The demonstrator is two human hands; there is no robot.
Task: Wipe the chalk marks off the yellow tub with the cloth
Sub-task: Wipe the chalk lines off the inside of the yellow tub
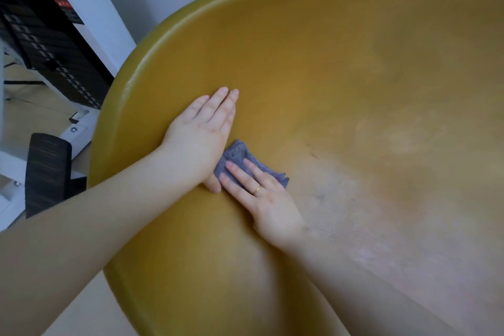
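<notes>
Yellow tub (313,68), large and rounded, filling most of the view, its thick rim curving from the lower left up across the top. Pale, smeary chalk marks (338,199) on the inner surface, right of the hands and spreading toward the lower right; a fainter pale patch higher up on the right. Small grey-purple cloth (240,155), crumpled, lying flat against the inside wall near the left rim, partly covered by both hands.

Right hand (261,196) laid over the cloth, fingers straight and together, pressing it to the tub; a gold ring on one finger. Grip flat and open, nothing curled round the cloth. Left hand (201,131) just above, palm down on the tub wall, fingers straight and pointing up toward the rim, heel touching the cloth's upper edge; grip likewise open, holding nothing. Both forearms bare, reaching in from the bottom corners.

Beyond the rim at left: a black weight stack (51,43) in a white frame, a dark padded seat (47,172), light wood floor (27,106). Blurred small items on a white shelf at the top.
</notes>
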